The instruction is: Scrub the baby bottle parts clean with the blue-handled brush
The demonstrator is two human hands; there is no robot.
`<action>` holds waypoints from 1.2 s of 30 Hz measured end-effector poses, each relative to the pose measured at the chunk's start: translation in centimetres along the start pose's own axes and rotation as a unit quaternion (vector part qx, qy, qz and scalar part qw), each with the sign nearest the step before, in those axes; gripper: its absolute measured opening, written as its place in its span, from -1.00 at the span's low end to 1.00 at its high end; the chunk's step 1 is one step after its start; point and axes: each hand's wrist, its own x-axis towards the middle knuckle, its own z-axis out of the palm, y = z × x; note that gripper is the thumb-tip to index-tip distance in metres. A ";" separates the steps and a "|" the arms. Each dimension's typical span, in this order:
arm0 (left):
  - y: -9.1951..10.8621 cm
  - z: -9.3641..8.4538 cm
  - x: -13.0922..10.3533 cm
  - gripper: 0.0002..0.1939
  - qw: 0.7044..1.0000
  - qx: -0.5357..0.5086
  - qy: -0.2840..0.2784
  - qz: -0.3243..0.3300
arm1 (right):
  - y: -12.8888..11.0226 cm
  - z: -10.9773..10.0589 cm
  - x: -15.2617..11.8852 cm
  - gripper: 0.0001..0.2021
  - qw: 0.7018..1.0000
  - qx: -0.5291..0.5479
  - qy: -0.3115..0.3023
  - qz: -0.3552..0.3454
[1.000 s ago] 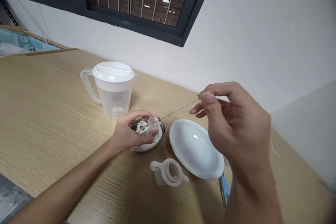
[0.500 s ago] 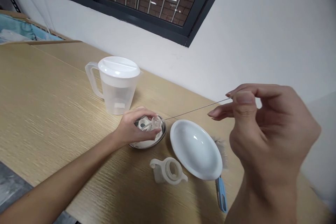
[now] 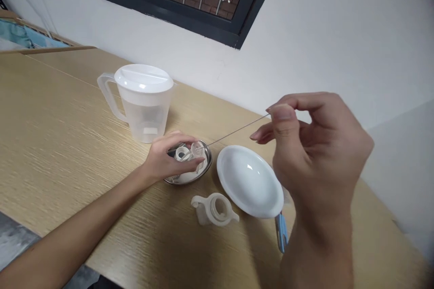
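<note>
Between the thumb and fingers of my left hand [image 3: 172, 156] is a small clear round piece [image 3: 197, 149], held over a metal tray [image 3: 205, 168] with white parts in it. My right hand [image 3: 315, 140], raised at the right, pinches the upper end of a thin wire-like rod [image 3: 237, 130]. The rod slants down to the clear piece; its lower tip cannot be made out. A whitish translucent container [image 3: 217, 210] with an open round mouth stands in front of the tray. Beside it lies a white oval bowl [image 3: 251, 183].
A lidded translucent pitcher [image 3: 145, 108] stands behind my left hand. A blue-handled brush [image 3: 281, 232] lies partly under the bowl on the wooden table [image 3: 68, 122]. Wall and window rise behind.
My right hand has moved left and slightly up, closer to my left hand, with the rod still pinched. The view has shifted a little. My left hand keeps its hold on the clear piece.
</note>
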 end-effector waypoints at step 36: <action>0.3 -0.2 -0.1 -0.65 0.995 -0.035 -0.002 -0.093 | -0.4 2.2 -0.9 -0.81 0.992 0.041 -0.113 0.026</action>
